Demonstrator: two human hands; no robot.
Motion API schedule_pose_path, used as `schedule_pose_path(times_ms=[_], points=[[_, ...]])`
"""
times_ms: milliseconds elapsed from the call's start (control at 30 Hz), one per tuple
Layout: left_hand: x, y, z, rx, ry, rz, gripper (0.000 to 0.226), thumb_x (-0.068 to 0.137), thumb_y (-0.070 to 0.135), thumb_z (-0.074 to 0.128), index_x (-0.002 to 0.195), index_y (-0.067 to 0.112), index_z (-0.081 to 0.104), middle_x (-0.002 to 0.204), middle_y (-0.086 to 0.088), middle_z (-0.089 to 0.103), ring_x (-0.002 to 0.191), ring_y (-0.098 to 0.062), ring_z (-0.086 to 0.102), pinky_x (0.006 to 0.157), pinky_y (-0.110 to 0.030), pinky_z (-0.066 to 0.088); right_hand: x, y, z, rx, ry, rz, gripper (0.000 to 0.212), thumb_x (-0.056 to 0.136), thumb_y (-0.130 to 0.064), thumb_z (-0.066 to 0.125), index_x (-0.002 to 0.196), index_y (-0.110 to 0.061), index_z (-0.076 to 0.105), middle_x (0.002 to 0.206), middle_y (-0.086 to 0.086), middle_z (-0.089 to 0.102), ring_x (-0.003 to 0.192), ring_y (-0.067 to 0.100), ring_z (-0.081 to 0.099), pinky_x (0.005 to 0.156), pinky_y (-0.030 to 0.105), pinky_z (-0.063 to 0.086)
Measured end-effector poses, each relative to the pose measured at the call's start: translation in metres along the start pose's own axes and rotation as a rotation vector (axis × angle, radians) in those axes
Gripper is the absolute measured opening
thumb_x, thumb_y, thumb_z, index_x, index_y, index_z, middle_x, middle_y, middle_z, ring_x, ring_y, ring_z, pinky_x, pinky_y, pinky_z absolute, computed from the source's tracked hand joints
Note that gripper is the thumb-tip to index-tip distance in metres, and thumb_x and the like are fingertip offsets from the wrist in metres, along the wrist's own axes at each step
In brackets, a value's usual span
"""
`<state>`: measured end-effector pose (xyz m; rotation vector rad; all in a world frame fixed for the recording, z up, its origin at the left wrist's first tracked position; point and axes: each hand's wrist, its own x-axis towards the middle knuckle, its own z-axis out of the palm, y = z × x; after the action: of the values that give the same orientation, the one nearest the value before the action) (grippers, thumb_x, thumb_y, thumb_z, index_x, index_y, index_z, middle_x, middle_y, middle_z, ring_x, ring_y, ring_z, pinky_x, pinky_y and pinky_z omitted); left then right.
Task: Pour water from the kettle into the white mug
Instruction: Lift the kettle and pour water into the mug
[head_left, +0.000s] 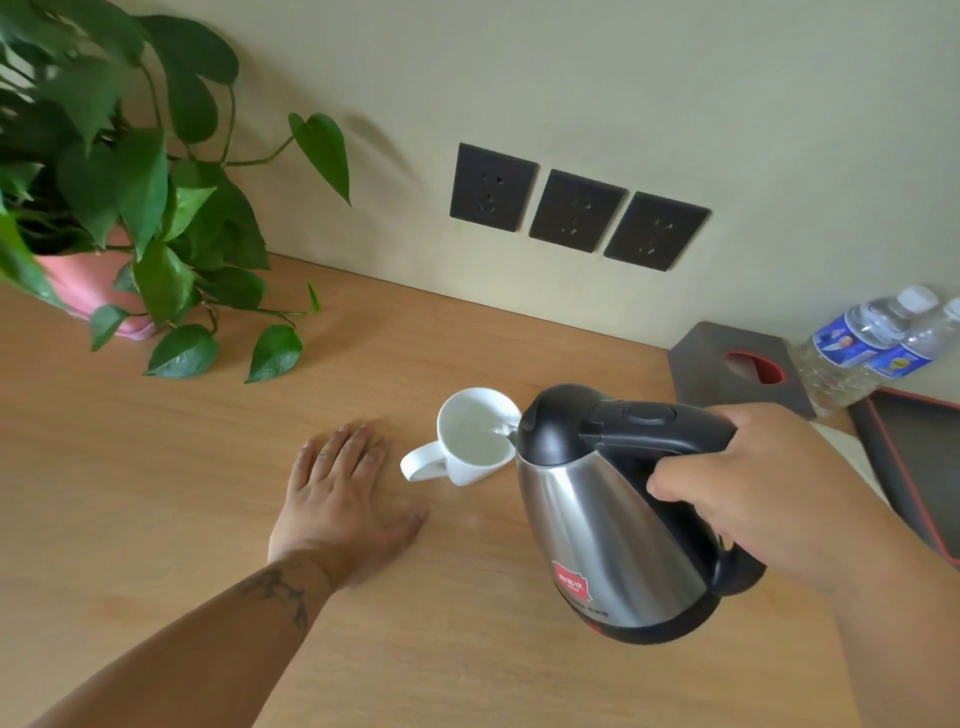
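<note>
We hold the kettle (608, 514) in our right hand (769, 483), fingers wrapped tight around its black handle, the thumb side on top. The steel body is tipped toward the left, so its long axis leans from the black base at lower right up to the lid at upper left, and the spout points left, right at the rim of the white mug (470, 436). A thin stream of water (501, 428) runs from the spout over the mug's near right edge, and water already lies inside. The mug stands upright on the wooden table (156, 467), near the middle, with its handle pointing to the lower left toward our left hand (343, 499). That hand lies flat, palm down, fingers spread and gripping nothing, just beside the mug's handle but not touching it. To the left of the mug the tabletop is bare wood as far as the potted plant (119, 192) in the far left corner. On the right it is more crowded: a grey tissue box (727, 364), two water bottles (872, 343) and a dark tray (914, 457) sit near the wall, behind our right hand. Three dark sockets (576, 208) sit on the wall beyond the mug.
</note>
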<state>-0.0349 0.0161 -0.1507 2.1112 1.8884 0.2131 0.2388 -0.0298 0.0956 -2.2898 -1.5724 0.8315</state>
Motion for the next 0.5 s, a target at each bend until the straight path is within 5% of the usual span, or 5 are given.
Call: schedule_pose_path(times_ms=[500], points=[[0.0,0.0,-0.002,0.001,-0.013,0.013,0.096,0.078,0.084,0.027,0.157,0.03,0.02,0.169,0.009,0.008,0.153,-0.011,-0.01,0.125,-0.043,-0.006,-0.001,-0.012,0.0,-0.072,-0.025,0.019,0.028,0.067,-0.019,0.072,0.066,-0.001,0.05,0.045,-0.003,0.042,0.046,0.017,0.04,0.053,0.034,0.034]])
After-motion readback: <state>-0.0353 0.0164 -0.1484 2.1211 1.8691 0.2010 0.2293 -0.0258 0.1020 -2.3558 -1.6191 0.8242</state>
